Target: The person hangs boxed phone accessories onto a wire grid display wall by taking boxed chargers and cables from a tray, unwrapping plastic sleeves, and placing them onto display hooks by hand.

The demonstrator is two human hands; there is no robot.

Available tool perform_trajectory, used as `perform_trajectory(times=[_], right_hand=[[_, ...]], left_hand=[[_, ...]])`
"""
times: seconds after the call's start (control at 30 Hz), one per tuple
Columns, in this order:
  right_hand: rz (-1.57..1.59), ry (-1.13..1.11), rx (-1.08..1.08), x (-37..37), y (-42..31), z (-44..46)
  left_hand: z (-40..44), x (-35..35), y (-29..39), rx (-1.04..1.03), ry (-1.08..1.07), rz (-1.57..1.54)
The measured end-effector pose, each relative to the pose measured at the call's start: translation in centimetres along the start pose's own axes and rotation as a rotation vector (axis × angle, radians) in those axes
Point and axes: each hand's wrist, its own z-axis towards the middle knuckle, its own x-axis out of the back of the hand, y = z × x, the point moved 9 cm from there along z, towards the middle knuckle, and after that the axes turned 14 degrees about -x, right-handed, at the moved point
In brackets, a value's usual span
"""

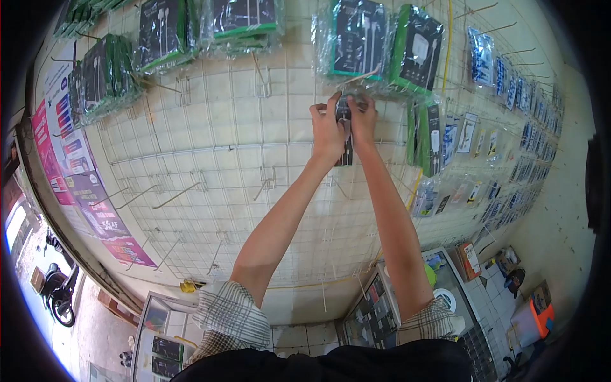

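Observation:
Both hands are raised to a wire grid rack on the wall. My left hand is closed around the left side of a narrow dark package. On the package's right side my right hand grips it, fingers near its top edge. The package hangs upright, and its middle is partly covered by my fingers. Just above are plastic-wrapped dark boxes with pictures of white cables and a green-edged box with a charger picture. Right of my hands hangs another green-edged pack.
More wrapped packs hang at the upper left, and bare hooks stick out below. Blue packs line the right side. Glass display cases stand below, and a poster covers the left edge.

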Motion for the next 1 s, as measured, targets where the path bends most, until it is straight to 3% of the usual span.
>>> perform_trajectory(times=[0.1, 0.2, 0.3, 0.33, 0.37, 0.4, 0.43, 0.5, 0.57, 0.63, 0.7, 0.8, 0.83, 1.0], right_hand=[[-0.095, 0.066, 0.191, 2.8, -4.1, -6.3], [0.128, -0.069, 0.188, 4.2, -8.3, -15.9], [0.225, -0.153, 0.215, 4.2, -7.8, -26.8], [0.103, -0.272, 0.318, 3.4, -6.9, -30.5], [0.201, -0.424, 0.204, 1.4, -4.9, -34.3], [-0.086, -0.728, 0.306, -1.3, -4.2, -38.3], [-0.167, -0.894, 0.195, -3.7, -2.3, -41.8], [-0.125, -1.107, -0.325, -5.7, 7.0, -49.3], [-0.181, -1.349, -0.358, -5.9, 13.3, -56.7], [-0.237, -1.595, -0.378, -5.3, 18.6, -63.8], [-0.405, -1.959, -0.32, -3.8, 23.1, -70.3], [-0.484, -2.246, -0.225, -3.4, 26.4, -76.6], [-0.378, -2.249, -0.073, -4.9, 24.5, -77.6], [-0.203, -2.39, -0.167, -13.5, 18.2, -84.5]], left_hand=[[-2.2, 2.8, 3.6, -0.224, 0.092, 0.047], [-6.1, 8.1, 8.6, -0.245, 0.036, -0.158], [-13.8, 14.4, 10.1, -0.2, -0.04, -0.287], [-16.6, 17.0, 10.3, -0.237, -0.068, -0.18], [-19.5, 19.7, 10.6, -0.272, -0.094, -0.068], [-22.8, 22.3, 9.0, -0.159, -0.061, 0.014], [-26.7, 24.9, 7.0, -0.042, -0.024, 0.1], [-36.8, 31.3, 1.8, 0.491, 0.304, 0.022], [-47.8, 38.0, 1.5, 0.796, 0.491, 0.252], [-59.5, 43.6, 4.3, 0.972, 0.628, 0.523], [-69.2, 47.1, 9.6, 1.105, 0.758, 0.735], [-77.1, 49.2, 18.2, 1.248, 0.929, 1.002], [-78.0, 49.4, 20.4, 1.213, 1.033, 1.035], [-80.7, 48.9, 24.6, 1.236, 1.307, 1.047]])
